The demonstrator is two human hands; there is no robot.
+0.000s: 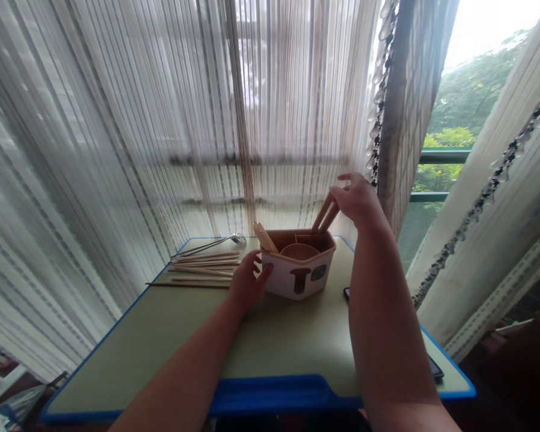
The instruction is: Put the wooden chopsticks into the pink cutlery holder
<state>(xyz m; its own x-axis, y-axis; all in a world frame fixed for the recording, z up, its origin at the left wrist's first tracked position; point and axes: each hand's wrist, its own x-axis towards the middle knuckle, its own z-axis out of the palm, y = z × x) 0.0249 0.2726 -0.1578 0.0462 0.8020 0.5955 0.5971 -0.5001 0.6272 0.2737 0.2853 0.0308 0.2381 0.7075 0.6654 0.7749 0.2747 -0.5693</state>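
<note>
A white utensil holder [276, 279] with a brown divided inside stands on the table. My left hand [247, 281] holds its left side, thumb at the front and fingers curled along the side. Above the back right corner, my right hand [353, 198] is closed on the upper ends of some wooden chopsticks [323, 215]. Their lower ends reach into the back right compartment; how many there are I cannot tell. More light wooden sticks [263, 236] lean in the left compartment. Several loose chopsticks [202, 264] lie left of my left hand.
A metal slotted ladle [236, 238] lies at the table's back left. On the right, a dark phone-like object [346, 293] is partly behind my right forearm, and another dark flat object [435, 367] lies near the edge. A string curtain [198, 120] hangs behind the blue-edged table [162, 348].
</note>
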